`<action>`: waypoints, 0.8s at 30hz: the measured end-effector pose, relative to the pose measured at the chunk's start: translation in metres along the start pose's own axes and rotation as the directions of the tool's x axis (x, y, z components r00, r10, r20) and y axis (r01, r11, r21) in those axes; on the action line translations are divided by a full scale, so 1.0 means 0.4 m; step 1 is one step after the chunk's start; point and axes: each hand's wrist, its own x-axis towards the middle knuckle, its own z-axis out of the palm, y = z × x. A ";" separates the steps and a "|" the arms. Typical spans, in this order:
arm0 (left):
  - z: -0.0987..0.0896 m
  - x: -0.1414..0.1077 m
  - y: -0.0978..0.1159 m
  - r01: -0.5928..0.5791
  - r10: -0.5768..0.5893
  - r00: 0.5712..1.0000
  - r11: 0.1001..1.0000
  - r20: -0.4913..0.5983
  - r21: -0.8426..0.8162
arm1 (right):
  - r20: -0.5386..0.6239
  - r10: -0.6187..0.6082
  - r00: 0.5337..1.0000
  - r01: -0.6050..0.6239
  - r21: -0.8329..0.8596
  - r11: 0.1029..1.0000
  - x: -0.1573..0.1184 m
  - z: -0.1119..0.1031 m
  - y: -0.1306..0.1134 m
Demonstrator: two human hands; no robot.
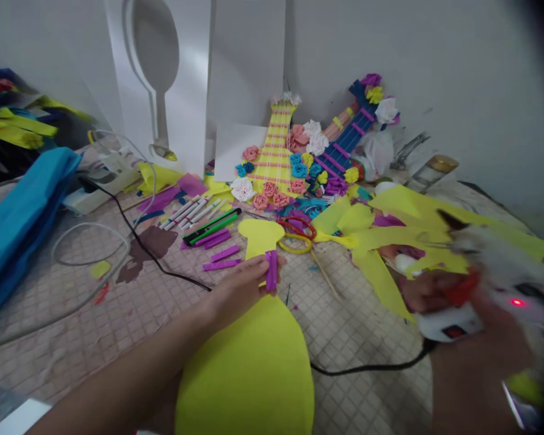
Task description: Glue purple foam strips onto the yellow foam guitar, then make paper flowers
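So, left fingers [258, 266] clamped on purple paper [271, 273], blurred right fingers [430, 292] apparently closed around a glue gun [510, 269]

strip [271, 272]: purple | cutout [254, 368]: yellow | glue gun [503, 263]: white | trigger [463, 289]: red | tabletop [367, 332]: grid-patterned

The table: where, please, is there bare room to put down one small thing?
One free patch lies between the yellow cutout and yellow scraps, beyond the black cord. Another, mostly free: between the white cable and left forearm. Crowded: around the paper flowers and markers.
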 end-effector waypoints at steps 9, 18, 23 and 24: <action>0.026 -0.023 -0.016 -0.212 0.234 0.972 0.821 0.026 0.530 | 0.311 0.204 0.928 -0.149 -0.191 0.970 -0.087 0.082 0.053; 0.026 -0.031 -0.025 -0.388 0.525 0.838 0.389 0.145 0.835 | 0.419 0.136 0.898 -0.055 -0.199 0.978 -0.086 0.083 0.046; 0.034 -0.032 -0.015 -0.217 0.235 0.972 0.889 0.004 0.403 | 0.440 0.142 0.887 -0.005 -0.298 0.955 -0.083 0.070 0.044; 0.033 -0.031 -0.014 -0.190 0.200 0.980 0.923 0.004 0.334 | 0.438 0.147 0.887 -0.006 -0.308 0.951 -0.083 0.067 0.044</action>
